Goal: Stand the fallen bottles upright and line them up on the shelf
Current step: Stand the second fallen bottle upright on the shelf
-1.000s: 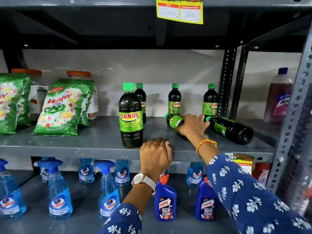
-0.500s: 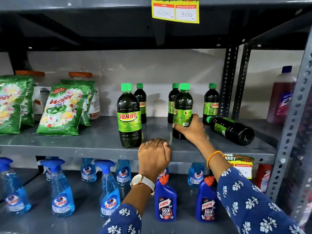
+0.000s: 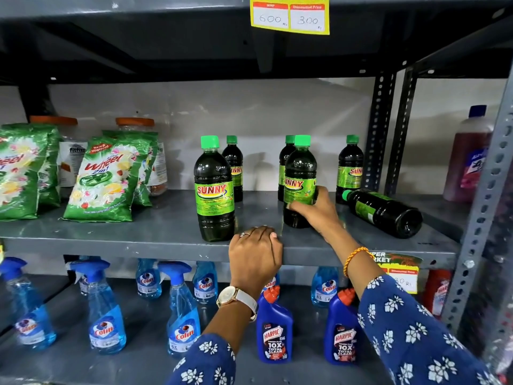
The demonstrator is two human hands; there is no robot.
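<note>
Dark Sunny bottles with green caps and green labels stand on the grey middle shelf (image 3: 138,234). My right hand (image 3: 316,209) grips one upright bottle (image 3: 299,173) around its lower half, near the shelf's middle. Another upright bottle (image 3: 213,190) stands to the left at the front. Three more stand along the back wall: (image 3: 234,165), (image 3: 286,159), (image 3: 350,168). One bottle (image 3: 385,212) lies on its side at the right, cap pointing left. My left hand (image 3: 255,254) rests on the shelf's front edge with fingers curled over it.
Green Wheel detergent bags (image 3: 102,179) and orange-lidded jars (image 3: 136,126) fill the shelf's left part. A reddish bottle (image 3: 469,157) stands beyond the metal upright (image 3: 483,218). Blue Colin sprays (image 3: 105,315) and Harpic bottles (image 3: 274,329) occupy the lower shelf.
My right hand took the fallen bottle that lay near the shelf's middle and stood it upright. The left hand stayed on the shelf edge.
</note>
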